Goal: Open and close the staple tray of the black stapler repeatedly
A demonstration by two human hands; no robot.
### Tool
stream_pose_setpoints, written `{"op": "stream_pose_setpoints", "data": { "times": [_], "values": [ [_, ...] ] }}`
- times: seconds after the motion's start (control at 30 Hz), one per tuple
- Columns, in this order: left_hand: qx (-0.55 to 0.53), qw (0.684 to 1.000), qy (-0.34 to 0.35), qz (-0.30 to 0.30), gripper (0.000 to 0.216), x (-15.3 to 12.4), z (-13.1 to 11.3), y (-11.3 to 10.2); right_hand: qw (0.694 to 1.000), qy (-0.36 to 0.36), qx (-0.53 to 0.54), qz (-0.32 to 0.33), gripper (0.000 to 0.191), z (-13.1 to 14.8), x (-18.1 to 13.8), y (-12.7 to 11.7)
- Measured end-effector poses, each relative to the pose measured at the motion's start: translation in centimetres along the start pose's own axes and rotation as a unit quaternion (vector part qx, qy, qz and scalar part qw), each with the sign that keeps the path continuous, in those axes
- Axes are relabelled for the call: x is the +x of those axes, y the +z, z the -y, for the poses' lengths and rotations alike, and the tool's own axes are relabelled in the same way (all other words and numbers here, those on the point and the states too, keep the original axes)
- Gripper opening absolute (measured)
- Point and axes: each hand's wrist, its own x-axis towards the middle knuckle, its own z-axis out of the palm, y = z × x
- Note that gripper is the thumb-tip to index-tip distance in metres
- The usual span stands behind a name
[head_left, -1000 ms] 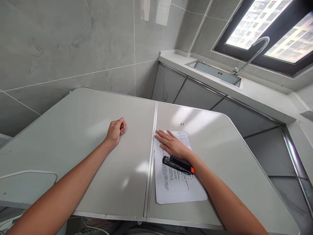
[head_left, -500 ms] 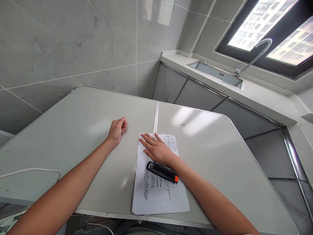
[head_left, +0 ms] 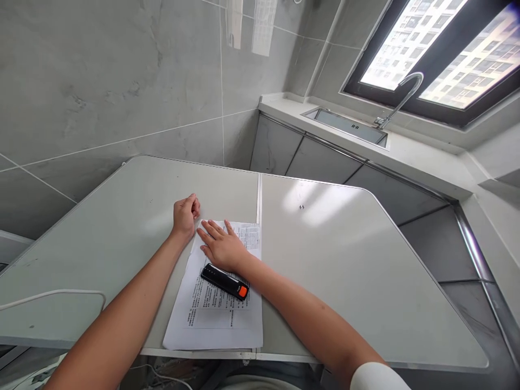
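A small stack of printed paper sheets (head_left: 213, 331) lies near the table's front edge, left of the white seam. My right hand (head_left: 222, 248) rests flat on its upper part, fingers spread. Just below that hand, a black stapler (head_left: 223, 280) with an orange end lies tilted across the printed text, close to my right forearm. My left hand (head_left: 186, 218) is curled into a loose fist on the table by the stack's upper left corner. No object shows in it.
The pale folding table (head_left: 345, 281) has a rounded far right corner. A tiny metal piece (head_left: 301, 207) lies on its right half. A white cable (head_left: 52, 292) runs across the left side. Behind stand a counter with a sink (head_left: 351, 127) and a faucet (head_left: 400, 102).
The paper stack has slid left under my right hand, carrying the stapler along. It is now close to my left fist, which stays curled. The camera view has shifted slightly.
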Motion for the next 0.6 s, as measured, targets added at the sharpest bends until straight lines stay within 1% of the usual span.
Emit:
{"op": "stream_pose_setpoints", "data": {
  "times": [0.1, 0.2, 0.27, 0.3, 0.37, 0.43, 0.5, 0.57, 0.6],
  "values": [
    [-0.064, 0.998, -0.024, -0.014, 0.043, 0.9, 0.1, -0.7, 1.0, -0.008, 0.007, -0.004, 0.053, 1.0, 1.5, 0.6],
    [-0.102, 0.993, -0.039, -0.036, 0.041, 1.3, 0.3, -1.1, 0.999, -0.021, 0.019, -0.021, 0.052, 1.3, 2.1, 0.2],
    [-0.109, 0.992, -0.046, -0.048, 0.04, 1.5, 0.5, -1.2, 0.998, -0.023, 0.035, -0.054, 0.047, 0.1, 1.7, -0.9],
    [-0.11, 0.991, -0.05, -0.052, 0.04, 1.5, 0.6, -1.3, 0.996, -0.014, 0.045, -0.078, 0.043, -1.0, 1.1, -1.7],
    [-0.103, 0.992, -0.057, -0.052, 0.04, 1.5, 1.0, -1.4, 0.988, 0.044, 0.068, -0.132, 0.034, -4.4, -0.8, -3.5],
    [-0.093, 0.993, -0.058, -0.049, 0.041, 1.6, 1.3, -1.4, 0.963, 0.142, 0.079, -0.213, 0.028, -9.1, -3.3, -5.3],
    [-0.08, 0.994, -0.054, -0.049, 0.041, 1.6, 1.4, -1.4, 0.921, 0.252, 0.067, -0.291, 0.022, -14.2, -6.3, -6.9],
    [-0.069, 0.995, -0.054, -0.049, 0.041, 1.5, 1.5, -1.3, 0.871, 0.36, 0.048, -0.33, 0.019, -18.5, -9.1, -8.0],
    [-0.065, 0.995, -0.055, -0.048, 0.042, 1.5, 1.5, -1.3, 0.847, 0.409, 0.052, -0.336, 0.022, -20.2, -10.2, -8.3]
  ]
}}
